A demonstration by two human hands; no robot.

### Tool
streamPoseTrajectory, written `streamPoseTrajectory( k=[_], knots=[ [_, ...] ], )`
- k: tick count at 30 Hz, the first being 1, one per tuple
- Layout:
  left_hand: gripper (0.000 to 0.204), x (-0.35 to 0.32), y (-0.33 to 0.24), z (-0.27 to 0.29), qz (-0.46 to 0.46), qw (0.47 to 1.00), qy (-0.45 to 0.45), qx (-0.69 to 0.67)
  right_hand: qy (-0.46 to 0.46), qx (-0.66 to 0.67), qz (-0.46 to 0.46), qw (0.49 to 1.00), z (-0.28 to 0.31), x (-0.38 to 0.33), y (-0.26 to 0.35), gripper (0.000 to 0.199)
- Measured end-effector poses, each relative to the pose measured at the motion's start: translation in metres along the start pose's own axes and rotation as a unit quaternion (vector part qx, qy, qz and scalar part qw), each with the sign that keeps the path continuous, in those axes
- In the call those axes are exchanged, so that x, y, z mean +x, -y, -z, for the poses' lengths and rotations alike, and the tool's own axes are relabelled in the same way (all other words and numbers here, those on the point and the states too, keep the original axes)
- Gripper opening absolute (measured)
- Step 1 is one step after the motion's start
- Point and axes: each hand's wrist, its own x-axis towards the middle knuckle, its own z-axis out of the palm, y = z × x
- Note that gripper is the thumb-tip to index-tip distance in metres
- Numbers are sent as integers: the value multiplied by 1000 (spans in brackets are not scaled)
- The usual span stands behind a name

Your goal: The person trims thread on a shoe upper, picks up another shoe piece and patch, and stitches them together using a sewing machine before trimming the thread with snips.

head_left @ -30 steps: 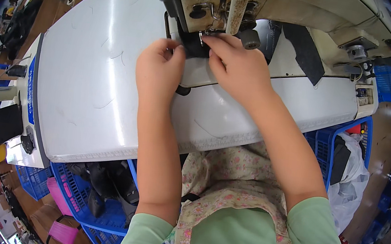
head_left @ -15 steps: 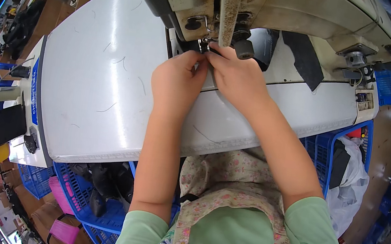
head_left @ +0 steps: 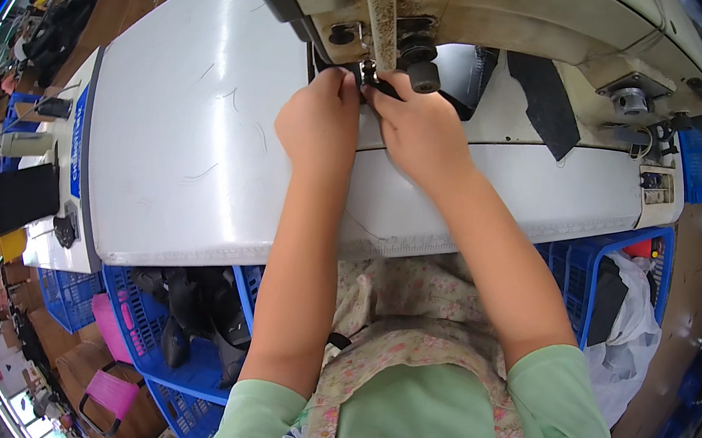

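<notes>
Both my hands are at the presser foot (head_left: 369,71) of a worn cream sewing machine (head_left: 520,15). My right hand (head_left: 424,136) pinches a small black piece of material (head_left: 383,89) just right of the foot; most of the piece is hidden by my fingers. Close on the foot's left side is my left hand (head_left: 321,122), its fingers curled and pressed together. What they grip, if anything, is out of sight. Beyond my right hand, a dark flat cut piece (head_left: 544,103) and a shiny black item (head_left: 476,76) lie under the machine arm.
A white tabletop (head_left: 167,133) with loose threads spreads left of the machine. Below its front edge, a blue basket (head_left: 210,378) holds black pieces. Another blue basket (head_left: 570,270) at right contains a white plastic bag (head_left: 629,344). A pink chair (head_left: 110,400) stands lower left.
My left hand has shifted slightly away from the right one, and more of the black piece shows by my right fingers. The whole view has turned a little.
</notes>
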Motion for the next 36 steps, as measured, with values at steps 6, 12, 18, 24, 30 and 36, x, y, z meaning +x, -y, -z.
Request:
streamPoseTrajectory(
  k=[6, 12, 18, 24, 30, 36],
  knots=[
    [20, 4, -6, -12, 91, 991, -73, -71, 20, 0, -12, 1000, 2, 1, -1, 22],
    [14, 1, -5, -7, 121, 952, -123, -254, 21, 39, -18, 999, -2, 0, -5, 15],
    [20, -2, 3, 15, 133, 876, -218, -409, -7, 57, -8, 998, -1, -2, -3, 17],
    [26, -5, 13, 34, -258, 956, -102, -94, -8, 45, 3, 999, 1, -2, -6, 19],
    [36, 10, 15, 34, -378, 907, -13, 184, 43, 47, -10, 998, 4, 2, -6, 21],
    [21, 23, 18, 27, -431, 874, -31, 221, 78, -19, -3, 997, 29, 5, -15, 21]
  ],
)
